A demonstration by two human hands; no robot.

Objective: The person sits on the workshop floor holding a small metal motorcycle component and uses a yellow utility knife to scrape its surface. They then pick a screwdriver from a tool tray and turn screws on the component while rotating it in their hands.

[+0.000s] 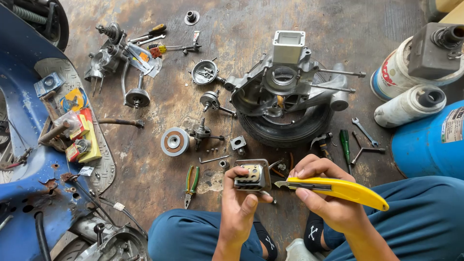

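— From the head view, what does the left hand (240, 203) hold?
— A small grey metal block (251, 176), pinched low at centre, above the knees.
— The right hand (325, 197)?
— Closed round a yellow utility knife (338, 188), tip beside the block, before the engine case (285, 84).

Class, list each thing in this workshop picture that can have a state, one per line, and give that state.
Left hand: closed on a small metal engine part, held up.
Right hand: gripping a yellow utility knife, blade out towards the part.
Engine casing: opened up, resting on a tyre.
Pliers: lying on the floor, handles spread.
Green screwdriver: lying flat, unused.
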